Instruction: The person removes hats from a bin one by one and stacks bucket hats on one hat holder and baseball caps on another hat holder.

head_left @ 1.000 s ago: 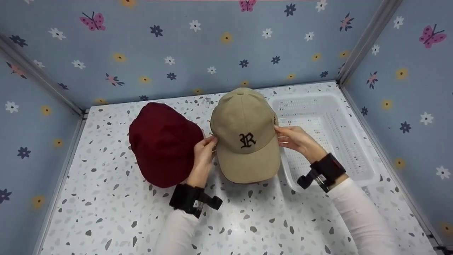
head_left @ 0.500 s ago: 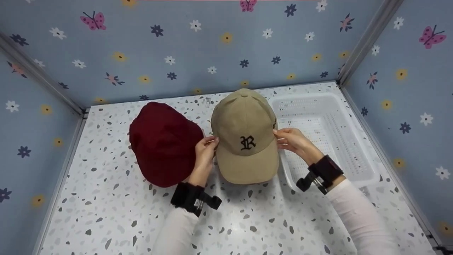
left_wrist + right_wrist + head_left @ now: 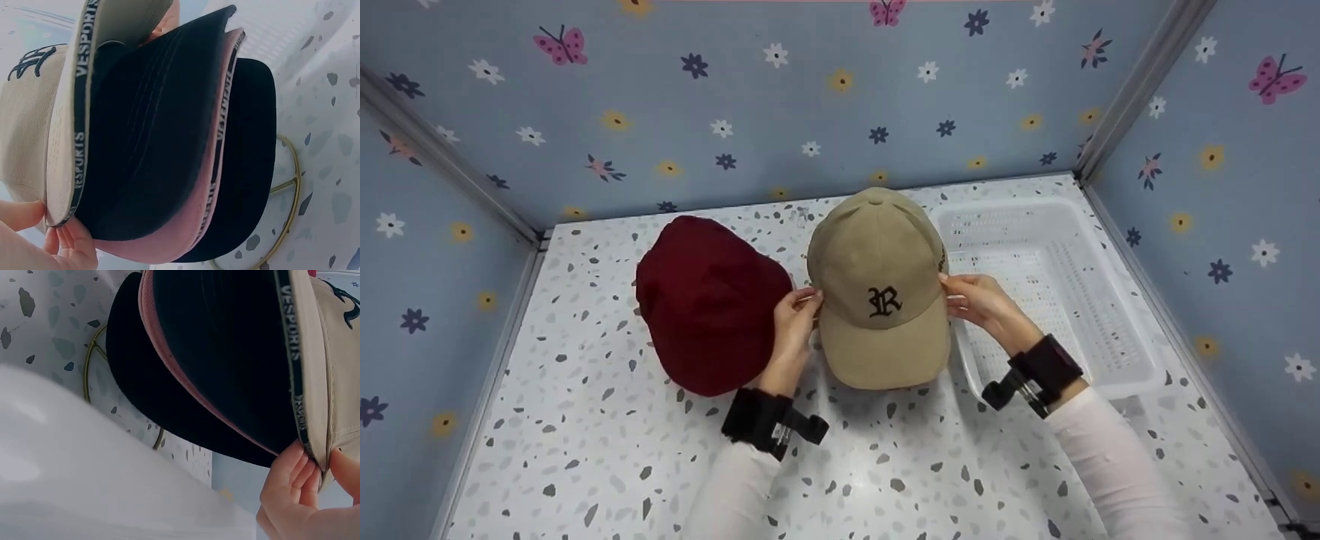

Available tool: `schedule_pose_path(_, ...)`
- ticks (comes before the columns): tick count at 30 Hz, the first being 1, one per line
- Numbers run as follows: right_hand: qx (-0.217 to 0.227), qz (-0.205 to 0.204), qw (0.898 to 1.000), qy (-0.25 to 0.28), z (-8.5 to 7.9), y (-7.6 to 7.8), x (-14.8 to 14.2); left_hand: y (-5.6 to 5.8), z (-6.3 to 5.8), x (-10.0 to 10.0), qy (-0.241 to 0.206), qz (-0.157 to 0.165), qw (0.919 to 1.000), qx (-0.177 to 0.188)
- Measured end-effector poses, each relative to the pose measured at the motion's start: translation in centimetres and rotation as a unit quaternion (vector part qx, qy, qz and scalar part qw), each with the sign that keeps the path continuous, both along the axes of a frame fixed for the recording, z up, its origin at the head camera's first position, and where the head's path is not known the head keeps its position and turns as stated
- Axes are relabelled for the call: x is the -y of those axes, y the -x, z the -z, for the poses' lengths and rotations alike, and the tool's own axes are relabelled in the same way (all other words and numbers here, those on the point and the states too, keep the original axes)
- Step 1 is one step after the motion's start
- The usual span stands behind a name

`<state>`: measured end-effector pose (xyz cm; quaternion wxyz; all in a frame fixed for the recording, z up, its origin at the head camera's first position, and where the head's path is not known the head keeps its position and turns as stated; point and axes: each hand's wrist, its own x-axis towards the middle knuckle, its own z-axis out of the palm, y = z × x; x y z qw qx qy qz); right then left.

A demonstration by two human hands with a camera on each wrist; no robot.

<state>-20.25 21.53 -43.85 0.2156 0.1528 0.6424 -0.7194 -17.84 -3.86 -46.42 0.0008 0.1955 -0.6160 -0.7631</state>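
Observation:
In the head view a tan cap (image 3: 877, 247) with a black embroidered letter sits brim toward me, between both hands. My left hand (image 3: 793, 322) pinches its left lower edge, thumb outside and fingers inside the band. The right hand (image 3: 986, 304) pinches the opposite edge the same way. Beneath it, the left wrist view shows a stack: a dark cap (image 3: 152, 135), a pink cap (image 3: 143, 250) with lettered tape, and a black cap (image 3: 250, 152) lowest. A gold wire ring (image 3: 297, 185) shows under the stack. The tan cap's inner tape is lettered too.
A maroon cap (image 3: 709, 300) stands just left of my left hand. To the right lies a white perforated basket (image 3: 1095, 292), partly under my right forearm. Flowered blue panels (image 3: 810, 97) enclose the speckled table (image 3: 585, 420) at the back and sides.
The tan cap's front has tipped slightly downward since the first frame, both hands keeping their pinch. My right wrist has shifted a little to the left. The maroon cap and basket stay put.

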Motion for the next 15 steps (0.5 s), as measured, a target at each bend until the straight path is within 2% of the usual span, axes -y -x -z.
schedule_pose_path(4, 0.000, 0.016, 1.000, -0.009, -0.4, -0.5, 0.0, -0.5, -0.1, 0.0, 0.090, 0.015, 0.9953, -0.032)
schedule_pose_path(6, -0.020, 0.014, 0.999, -0.032, -0.6, -1.0, 0.0, -0.8, -0.2, 0.0, 0.154, 0.020, 0.9862, -0.056)
schedule_pose_path(8, -0.054, 0.007, 0.996, -0.067, -0.8, -1.5, -0.1, -1.3, -0.3, 0.0, 0.218, 0.020, 0.9720, -0.085)
schedule_pose_path(10, -0.105, -0.002, 0.987, -0.120, -1.0, -2.2, -0.1, -1.8, -0.3, -0.1, 0.287, 0.017, 0.9509, -0.114)
schedule_pose_path(12, -0.161, -0.007, 0.970, -0.184, -1.2, -3.1, -0.1, -2.4, -0.4, -0.1, 0.354, 0.011, 0.9240, -0.145)
schedule_pose_path(13, -0.186, -0.011, 0.957, -0.224, -1.2, -3.6, -0.1, -2.7, -0.5, -0.2, 0.384, 0.009, 0.9089, -0.162)
schedule_pose_path(15, -0.231, -0.015, 0.926, -0.299, -1.4, -4.6, 0.0, -3.3, -0.5, -0.2, 0.449, 0.002, 0.8713, -0.198)
